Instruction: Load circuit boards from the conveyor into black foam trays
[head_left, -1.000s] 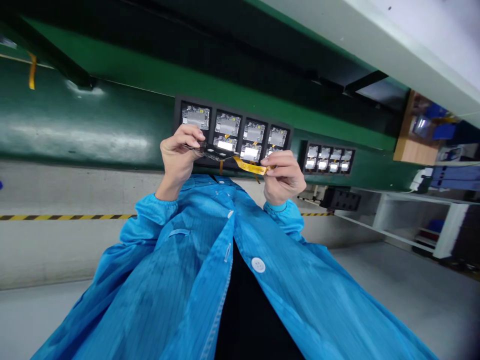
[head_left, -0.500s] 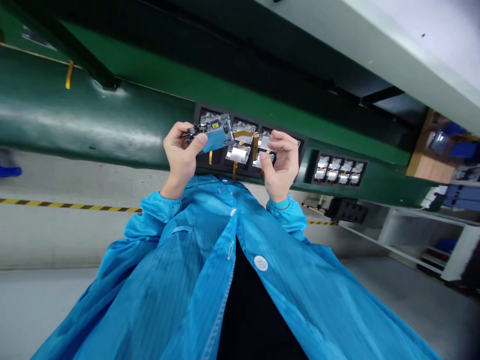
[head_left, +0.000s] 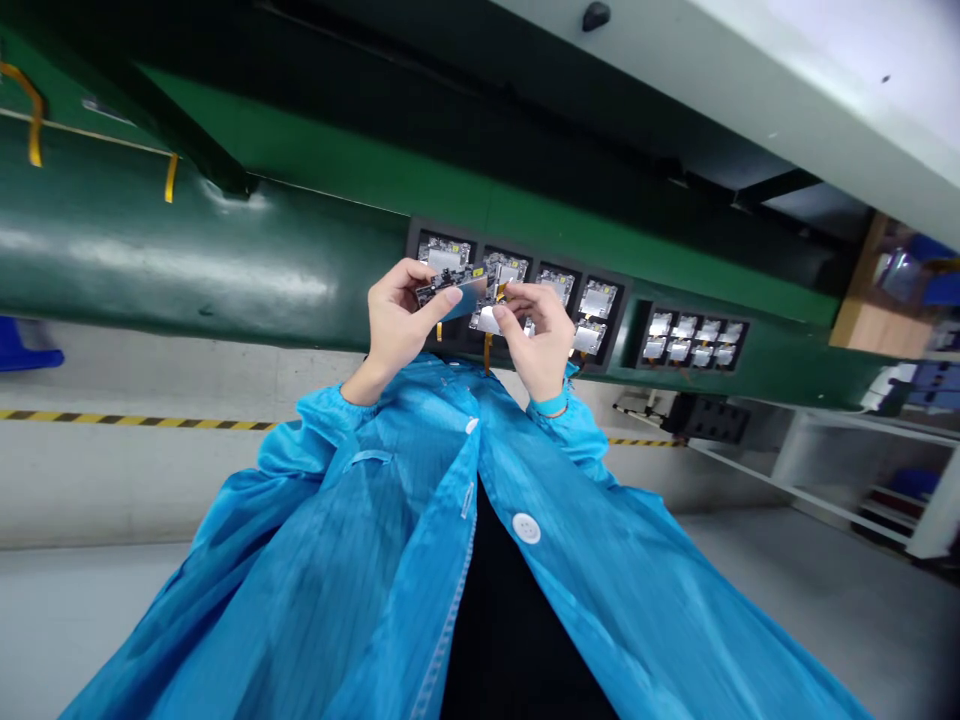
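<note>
My left hand (head_left: 405, 318) grips a circuit board (head_left: 469, 294) with a shiny bluish plate, thumb on its face, tilted above a black foam tray (head_left: 415, 236). At the board's right end, the thumb and fingertips of my right hand (head_left: 538, 335) are pinched together by a small orange strip (head_left: 502, 292); how much of the strip they hold is hard to make out. Under both hands, the tray's compartments hold several similar boards (head_left: 598, 298) with silvery plates, partly hidden by my fingers.
Further right on the green bench (head_left: 300, 235) lies a second black tray (head_left: 640, 340) with several boards. Orange strips (head_left: 171, 178) hang at the left. A pale shelf edge (head_left: 675, 60) crosses the upper right. A wooden box (head_left: 870, 325) stands at the far right.
My right hand has closed its fingers and come left to the board's end. The board in my left hand is tilted differently, its plate seen more edge-on. The whole view has shifted slightly.
</note>
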